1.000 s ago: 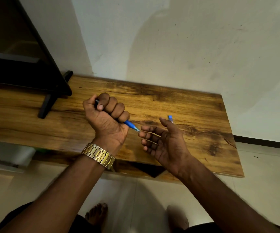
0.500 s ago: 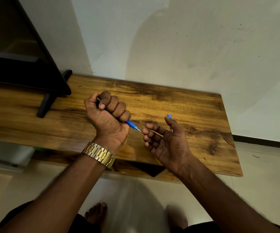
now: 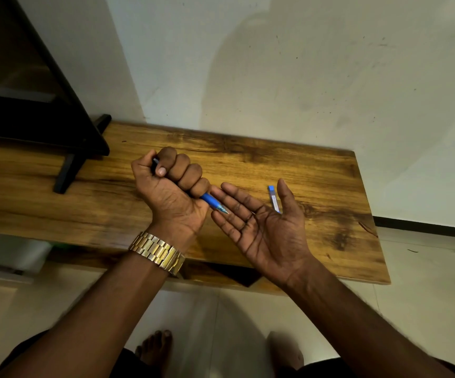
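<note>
**Worktop**: wooden, set against the wall. Both hands are held above its right half. Anything let fall here could roll off the near edge to the floor.

**Dark screen**: stood at the left end, well apart from the hands. No hazard is judged from it.

**Right hand**: turned palm up, its fingers released and straight, with nothing held. The skin is exposed to the pen tip, so an ink mark or a prick is likely if the tip is pushed forward.

**Left hand**: its fingers are clenched in a fist round the pen. Little fine control is given by such a grip, so a jab or slip could be caused by it.

**Watch**: gold, worn on the left wrist.

**Pen**: blue, grasped in the left fist. Only its tip end is shown, aimed at the right fingers. Contact cannot be told.

**Cap**: small, blue and clear, laid on the worktop just beyond the right hand. It could be knocked away if that hand is swung back.
</note>
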`<state>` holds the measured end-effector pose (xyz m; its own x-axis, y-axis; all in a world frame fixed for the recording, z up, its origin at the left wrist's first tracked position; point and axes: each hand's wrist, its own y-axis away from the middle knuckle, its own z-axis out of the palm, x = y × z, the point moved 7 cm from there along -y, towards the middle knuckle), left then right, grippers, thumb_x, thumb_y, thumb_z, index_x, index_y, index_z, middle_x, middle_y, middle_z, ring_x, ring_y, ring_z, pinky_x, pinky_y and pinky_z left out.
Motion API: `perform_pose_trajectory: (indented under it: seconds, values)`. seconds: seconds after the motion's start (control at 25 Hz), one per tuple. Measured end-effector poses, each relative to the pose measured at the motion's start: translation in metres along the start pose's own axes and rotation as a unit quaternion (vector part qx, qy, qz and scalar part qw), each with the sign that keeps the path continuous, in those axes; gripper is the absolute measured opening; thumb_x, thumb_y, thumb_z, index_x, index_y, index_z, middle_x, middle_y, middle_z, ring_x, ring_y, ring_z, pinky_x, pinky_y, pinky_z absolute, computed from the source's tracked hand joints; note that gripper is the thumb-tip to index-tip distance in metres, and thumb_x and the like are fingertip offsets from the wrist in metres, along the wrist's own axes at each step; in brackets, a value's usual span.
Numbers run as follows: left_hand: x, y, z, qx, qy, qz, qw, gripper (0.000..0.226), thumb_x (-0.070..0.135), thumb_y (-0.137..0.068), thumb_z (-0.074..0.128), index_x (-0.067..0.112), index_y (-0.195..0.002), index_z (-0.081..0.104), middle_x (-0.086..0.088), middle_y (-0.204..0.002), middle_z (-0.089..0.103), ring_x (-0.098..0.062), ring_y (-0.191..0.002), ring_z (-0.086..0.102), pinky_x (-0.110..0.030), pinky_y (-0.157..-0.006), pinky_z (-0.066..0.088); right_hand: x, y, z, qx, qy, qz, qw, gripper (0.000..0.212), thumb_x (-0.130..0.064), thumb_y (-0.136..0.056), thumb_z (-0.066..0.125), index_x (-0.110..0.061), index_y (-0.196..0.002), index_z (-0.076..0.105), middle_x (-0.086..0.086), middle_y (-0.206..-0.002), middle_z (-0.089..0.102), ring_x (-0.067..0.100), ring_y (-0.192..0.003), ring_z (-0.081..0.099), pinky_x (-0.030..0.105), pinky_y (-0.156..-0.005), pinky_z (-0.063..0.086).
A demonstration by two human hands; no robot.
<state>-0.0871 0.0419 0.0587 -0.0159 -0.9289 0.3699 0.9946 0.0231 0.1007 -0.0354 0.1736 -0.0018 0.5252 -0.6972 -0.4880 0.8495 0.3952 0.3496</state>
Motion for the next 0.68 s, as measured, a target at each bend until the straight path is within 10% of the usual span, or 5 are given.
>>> perform_pose_trajectory:
  seconds: [0.68]
  values:
    - [-0.006,0.0,0.016,-0.025,0.036,-0.002,0.999,0.076,0.038,-0.108,0.013,0.023,-0.042,0.046,0.011,-0.05,0.011,-0.008,-0.041,0.008,-0.018,-0.03,0.021,-0.012,0.003,-0.002,-0.005,-0.042,-0.035,0.999,0.096,-0.079,-0.102,0.038,0.005,-0.139,0.068,0.028,-0.15,0.065,0.036,-0.136,0.07,0.046,-0.115,0.054]
